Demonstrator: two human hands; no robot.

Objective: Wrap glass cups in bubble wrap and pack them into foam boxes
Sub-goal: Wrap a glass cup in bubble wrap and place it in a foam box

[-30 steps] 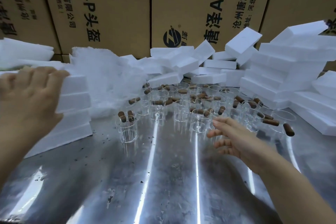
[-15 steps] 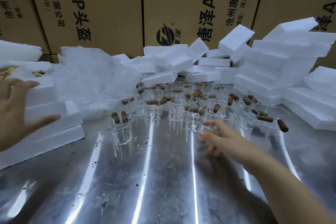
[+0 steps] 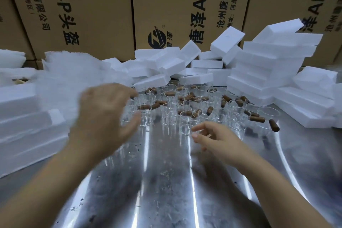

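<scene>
Several clear glass cups [image 3: 169,113] stand clustered on the shiny metal table [image 3: 166,181], with brown corks [image 3: 273,125] lying on and among them. My left hand [image 3: 105,116] hovers blurred over the left edge of the cluster, fingers spread and holding nothing. My right hand [image 3: 218,139] reaches toward the nearest cup [image 3: 186,128], fingers loosely extended, fingertips right beside its rim. A heap of bubble wrap [image 3: 74,76] lies at the back left. White foam boxes [image 3: 268,72] are piled at the back and right.
A stack of foam boxes [image 3: 27,126] sits at the left edge of the table. Large brown cardboard cartons [image 3: 96,9] form a wall behind everything. More foam pieces [image 3: 162,65] lie tumbled behind the cups.
My left hand has left the foam stack at the left and swung right, over the cups. My right hand has stayed near the front cup, shifting slightly toward it.
</scene>
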